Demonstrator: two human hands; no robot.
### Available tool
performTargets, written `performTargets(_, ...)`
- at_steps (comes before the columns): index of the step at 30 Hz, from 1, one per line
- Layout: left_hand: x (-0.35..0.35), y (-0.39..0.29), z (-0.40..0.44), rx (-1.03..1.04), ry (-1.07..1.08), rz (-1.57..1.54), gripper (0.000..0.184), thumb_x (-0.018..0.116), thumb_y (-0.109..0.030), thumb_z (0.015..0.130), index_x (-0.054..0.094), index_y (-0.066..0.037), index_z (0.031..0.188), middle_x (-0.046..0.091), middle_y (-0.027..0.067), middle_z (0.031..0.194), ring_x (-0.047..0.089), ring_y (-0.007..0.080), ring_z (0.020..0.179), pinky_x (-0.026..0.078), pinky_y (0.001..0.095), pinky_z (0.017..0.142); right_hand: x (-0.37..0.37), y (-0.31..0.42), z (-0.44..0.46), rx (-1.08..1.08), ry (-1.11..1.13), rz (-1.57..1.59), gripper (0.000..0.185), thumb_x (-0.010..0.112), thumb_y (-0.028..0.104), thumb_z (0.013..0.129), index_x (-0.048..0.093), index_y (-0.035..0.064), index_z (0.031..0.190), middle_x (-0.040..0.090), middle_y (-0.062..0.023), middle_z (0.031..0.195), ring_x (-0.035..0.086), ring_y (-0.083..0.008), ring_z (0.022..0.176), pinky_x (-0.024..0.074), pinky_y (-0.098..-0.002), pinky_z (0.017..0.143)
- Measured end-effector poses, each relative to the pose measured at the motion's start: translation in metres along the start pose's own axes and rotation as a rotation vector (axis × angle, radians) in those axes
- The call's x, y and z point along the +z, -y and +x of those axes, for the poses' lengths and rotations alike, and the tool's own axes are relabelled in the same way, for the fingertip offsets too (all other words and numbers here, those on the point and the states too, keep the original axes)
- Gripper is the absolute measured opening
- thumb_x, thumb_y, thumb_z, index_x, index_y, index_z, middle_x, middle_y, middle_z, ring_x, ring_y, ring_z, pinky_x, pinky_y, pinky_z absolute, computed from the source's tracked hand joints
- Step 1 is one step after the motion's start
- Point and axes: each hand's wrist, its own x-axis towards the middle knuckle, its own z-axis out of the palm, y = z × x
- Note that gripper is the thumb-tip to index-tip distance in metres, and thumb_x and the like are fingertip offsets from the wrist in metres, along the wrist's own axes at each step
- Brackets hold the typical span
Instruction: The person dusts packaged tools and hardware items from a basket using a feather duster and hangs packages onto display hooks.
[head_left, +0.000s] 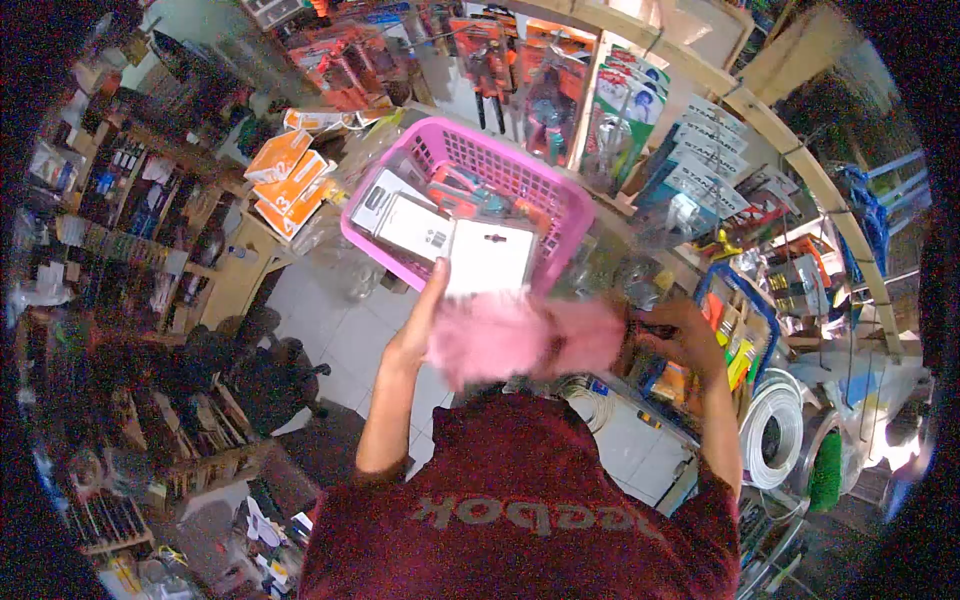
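Shelves of small goods (130, 200) fill the far left, with wooden racks (200, 435) lower down. Orange boxes (285, 190) are stacked just beside a pink basket (360, 222), where white packs (408, 222) and red-and-teal tools (470, 195) lie.

The person's left hand (412, 335) comes up in front of the basket. It is closed on a white pack (490, 262) with a hanging slot near its top edge; the thumb presses along the lower left corner, while the other fingers are largely hidden. This pack is held up at the basket's near side, covering part of the packs behind it.

Just below the white pack, a pink cloth (530, 335), badly blurred, stretches from beside the left hand across to the right hand (680, 338). The right hand is drawn in around the cloth's right end; how tightly it grips cannot be told, since blur and shadow hide the separate fingers. Beneath both hands is the person's dark red shirt (530, 470).

Past the right hand sit a blue-edged tray (773, 322) of bright packets, hanging cards (710, 150) above it, a coil of white cable (772, 428) and a green brush (827, 470).
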Motion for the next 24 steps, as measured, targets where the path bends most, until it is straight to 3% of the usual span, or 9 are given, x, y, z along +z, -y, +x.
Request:
performTargets(2,-0.001,-0.002,-0.003,-0.024,-0.01,-0.07,0.069,0.03,-0.055,0.092,0.031,-0.001,0.135,0.045,0.0141,0.13,0.049,0.0245,0.115,0.04,0.038,0.098,-0.008,0.019,0.016,0.146,-0.087,-0.022,0.028,0.075,0.021,0.068,0.066,0.0009,0.086,0.065,-0.0119,0.079,0.061,-0.0253,0.071,0.0472,-0.0322,0.066)
performTargets(4,-0.013,0.003,0.002,-0.052,0.089,-0.2,0.071,0.031,-0.056,0.091,0.031,-0.001,0.135,0.044,0.0137,0.13,0.047,0.0244,0.117,0.036,0.0388,0.101,0.01,0.017,0.018,0.013,-0.568,-0.07,0.027,0.074,0.019,0.07,0.067,0.002,0.089,0.064,-0.011,0.077,0.061,-0.0243,0.072,0.0474,-0.0309,0.068)
performTargets(7,-0.024,-0.011,0.006,-0.086,0.154,-0.212,0.071,0.032,-0.056,0.091,0.031,-0.001,0.136,0.046,0.0126,0.128,0.049,0.0245,0.115,0.042,0.0383,0.096,-0.003,0.03,0.031,0.004,0.068,-0.093,0.026,0.073,0.017,0.07,0.067,0.0017,0.09,0.064,-0.0112,0.075,0.061,-0.0233,0.07,0.0479,-0.0313,0.068)
performTargets(8,-0.019,-0.014,0.006,0.022,-0.052,-0.073,0.065,0.038,-0.053,0.09,0.037,-0.004,0.133,0.05,0.011,0.125,0.053,0.0227,0.108,0.044,0.0378,0.092,-0.004,0.033,0.031,0.163,0.017,-0.037,0.025,0.072,0.016,0.07,0.067,0.0021,0.09,0.064,-0.0114,0.076,0.062,-0.024,0.07,0.0478,-0.032,0.068)
performTargets(10,-0.03,-0.02,0.012,-0.011,0.049,-0.178,0.064,0.038,-0.053,0.091,0.037,-0.003,0.132,0.05,0.0102,0.124,0.052,0.0222,0.109,0.044,0.0374,0.092,-0.004,0.036,0.025,0.474,-0.091,0.075,0.024,0.071,0.016,0.07,0.067,0.0029,0.09,0.065,-0.0118,0.077,0.062,-0.0253,0.071,0.0476,-0.0334,0.069)
performTargets(13,-0.053,-0.027,0.023,-0.043,0.179,-0.26,0.065,0.036,-0.053,0.092,0.034,-0.003,0.134,0.049,0.0097,0.126,0.049,0.0207,0.113,0.042,0.0366,0.093,0.016,0.01,0.019,0.282,-0.282,-0.266,0.02,0.071,0.015,0.069,0.068,0.0029,0.085,0.064,-0.0116,0.074,0.061,-0.0254,0.069,0.0464,-0.0353,0.066)
performTargets(15,-0.062,-0.039,0.03,0.037,0.078,-0.093,0.067,0.032,-0.055,0.092,0.032,-0.004,0.136,0.049,0.0103,0.126,0.051,0.0202,0.111,0.045,0.0365,0.09,0.024,0.031,0.016,0.234,-0.039,-0.274,0.016,0.07,0.014,0.069,0.066,0.0015,0.078,0.063,-0.0115,0.069,0.06,-0.0249,0.066,0.0449,-0.037,0.063)
performTargets(20,-0.117,-0.064,0.058,0.116,0.207,-0.254,0.068,0.028,-0.054,0.092,0.026,-0.005,0.139,0.04,0.0122,0.136,0.047,0.0272,0.117,0.037,0.0426,0.099,0.052,0.065,0.018,0.525,-0.474,-0.16,0.027,0.072,0.022,0.07,0.062,-0.0023,0.071,0.052,-0.0061,0.058,0.048,-0.0156,0.054,0.0398,-0.0292,0.055)
performTargets(24,-0.138,-0.122,0.064,0.248,0.435,-0.358,0.069,0.026,-0.052,0.092,0.025,-0.002,0.138,0.038,0.0189,0.135,0.045,0.0327,0.119,0.036,0.0453,0.099,0.098,0.095,0.021,0.788,-0.606,-0.065,0.031,0.076,0.029,0.07,0.065,0.0004,0.075,0.062,-0.0093,0.076,0.055,-0.0173,0.072,0.0437,-0.0312,0.067)
